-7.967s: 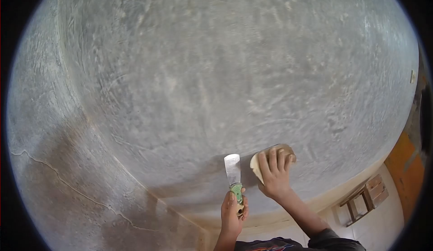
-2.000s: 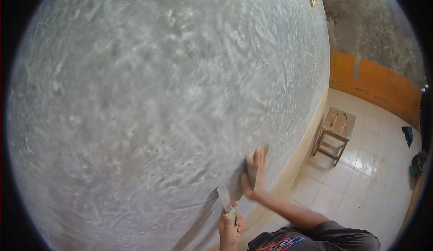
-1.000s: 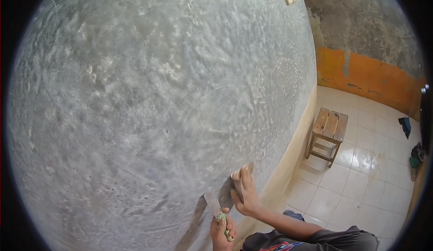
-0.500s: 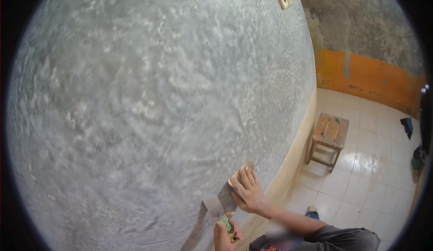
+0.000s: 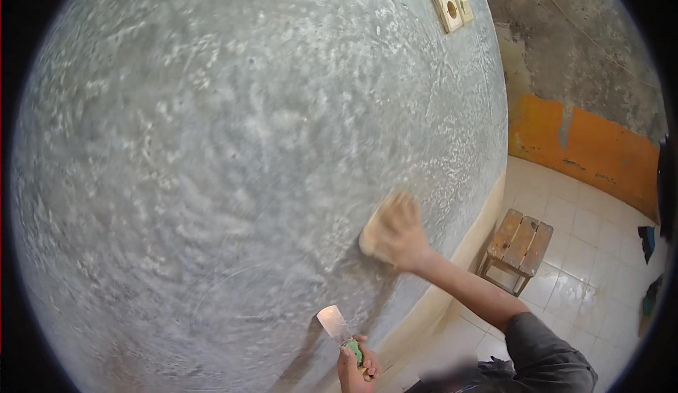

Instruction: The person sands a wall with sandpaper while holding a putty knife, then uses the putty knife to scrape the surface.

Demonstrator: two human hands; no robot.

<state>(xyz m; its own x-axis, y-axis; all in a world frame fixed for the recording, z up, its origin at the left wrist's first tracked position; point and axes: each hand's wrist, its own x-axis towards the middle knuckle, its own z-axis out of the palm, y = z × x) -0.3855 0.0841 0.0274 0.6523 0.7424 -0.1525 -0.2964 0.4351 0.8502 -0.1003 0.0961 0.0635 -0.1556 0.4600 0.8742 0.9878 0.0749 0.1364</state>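
My right hand [image 5: 405,236], blurred by motion, presses a flat, pale tan pad [image 5: 369,240] against the mottled grey wall [image 5: 212,181]. The fingers lie over the pad, whose rounded left edge shows beside them. Lower down, my left hand [image 5: 353,373] is wrapped round the green handle of a putty knife [image 5: 332,321]. Its broad metal blade points up and to the left, close in front of the wall.
A wooden stool [image 5: 519,241] stands on the white tiled floor [image 5: 558,188], right of the wall. A socket and switch plate [image 5: 452,10] sits high on the wall. Behind is an orange-banded wall [image 5: 607,146]. Dark items [image 5: 646,243] lie at the far right.
My right hand has moved up the wall with the pad, and that arm is stretched further out. My left hand stays low with the putty knife. The camera view has shifted slightly.
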